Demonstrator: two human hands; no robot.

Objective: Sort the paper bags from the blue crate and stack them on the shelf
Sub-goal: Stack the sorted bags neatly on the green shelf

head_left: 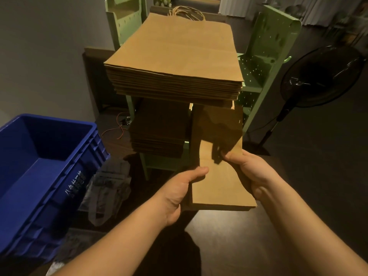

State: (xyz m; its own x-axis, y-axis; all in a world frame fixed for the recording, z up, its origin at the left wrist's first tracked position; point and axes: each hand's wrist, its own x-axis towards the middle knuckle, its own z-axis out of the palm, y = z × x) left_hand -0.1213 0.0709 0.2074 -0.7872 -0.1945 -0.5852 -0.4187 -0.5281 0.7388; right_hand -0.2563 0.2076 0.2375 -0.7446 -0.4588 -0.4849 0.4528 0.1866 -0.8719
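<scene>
I hold a small stack of narrow brown paper bags (pixel 219 172) flat in front of the green shelf (pixel 266 62). My left hand (pixel 179 192) grips its left edge with the thumb on top. My right hand (pixel 247 172) pinches its right edge. The far end of these bags reaches into the shelf's lower level, beside a darker stack of bags (pixel 159 132). A tall stack of large brown bags (pixel 173 62) with twisted handles lies on the upper level. The blue crate (pixel 65 176) stands at the left; no bags show inside it.
A black standing fan (pixel 320 76) is to the right of the shelf. Crumpled plastic wrapping (pixel 107 186) lies on the dark floor between crate and shelf. Red wires (pixel 119 130) trail on the floor behind. A grey wall rises at the left.
</scene>
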